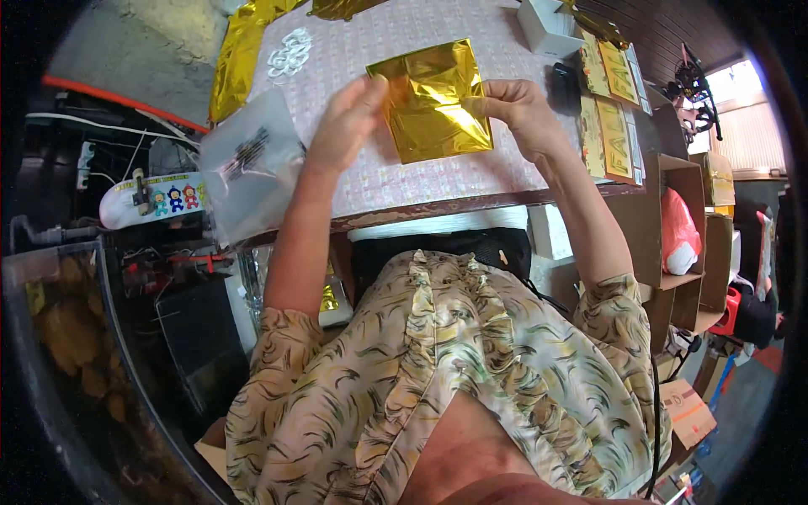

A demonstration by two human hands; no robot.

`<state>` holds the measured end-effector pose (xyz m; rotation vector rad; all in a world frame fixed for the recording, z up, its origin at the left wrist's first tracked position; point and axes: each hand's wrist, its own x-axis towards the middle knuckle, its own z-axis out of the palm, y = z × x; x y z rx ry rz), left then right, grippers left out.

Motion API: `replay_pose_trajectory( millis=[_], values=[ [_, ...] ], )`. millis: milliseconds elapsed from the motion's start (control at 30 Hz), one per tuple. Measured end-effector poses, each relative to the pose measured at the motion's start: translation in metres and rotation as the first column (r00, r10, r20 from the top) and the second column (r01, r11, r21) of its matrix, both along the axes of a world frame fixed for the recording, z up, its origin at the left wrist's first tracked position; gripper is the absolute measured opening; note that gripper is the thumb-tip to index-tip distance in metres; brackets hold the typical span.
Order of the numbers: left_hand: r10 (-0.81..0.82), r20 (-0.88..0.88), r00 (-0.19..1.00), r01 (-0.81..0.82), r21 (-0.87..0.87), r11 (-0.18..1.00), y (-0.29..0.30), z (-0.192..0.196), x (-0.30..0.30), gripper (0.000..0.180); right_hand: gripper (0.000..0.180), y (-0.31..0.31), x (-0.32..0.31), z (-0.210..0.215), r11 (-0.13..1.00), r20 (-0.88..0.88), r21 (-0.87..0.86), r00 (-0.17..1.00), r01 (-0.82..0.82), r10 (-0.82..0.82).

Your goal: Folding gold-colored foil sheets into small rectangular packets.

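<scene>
Between my two hands, over the table, is a square of folded gold foil sheet, shiny and creased. My left hand grips its upper left edge, its fingers slightly smeared and partly behind the foil. At the right edge my right hand pinches the foil between thumb and fingers. A frosted plastic bag with dark print lies at the table's left edge, near my left forearm. Farther back sits a small pile of white loops.
More gold foil hangs along the table's far left edge. Printed cards, a dark phone-like object and a white open box stand at the right. Cardboard boxes are stacked beyond. A skateboard and glass tank are left.
</scene>
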<state>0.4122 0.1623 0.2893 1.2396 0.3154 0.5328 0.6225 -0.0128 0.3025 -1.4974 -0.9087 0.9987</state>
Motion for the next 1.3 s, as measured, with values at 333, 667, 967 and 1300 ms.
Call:
replay_pose_trajectory(
  millis=[333, 667, 967, 1300],
  values=[
    [-0.040, 0.018, 0.999, 0.042, -0.164, 0.986, -0.041, -0.022, 0.018, 0.029, 0.021, -0.020, -0.005, -0.018, 0.995, -0.034, -0.003, 0.995, 0.098, -0.098],
    [-0.058, -0.005, 0.998, 0.056, -0.193, 0.980, -0.054, -0.033, 0.023, 0.028, 0.025, -0.014, 0.011, -0.031, 0.939, -0.092, 0.184, 0.957, 0.289, -0.276],
    [-0.017, -0.028, 0.999, 0.009, -0.267, 0.964, -0.059, -0.034, 0.026, 0.025, 0.029, -0.018, 0.008, -0.028, 0.953, -0.184, 0.075, 0.943, 0.295, -0.278],
    [0.055, -0.046, 0.997, -0.065, -0.264, 0.962, -0.067, -0.025, 0.037, 0.023, 0.015, -0.037, 0.000, -0.023, 0.986, -0.109, -0.050, 0.981, 0.157, -0.162]
  ],
)
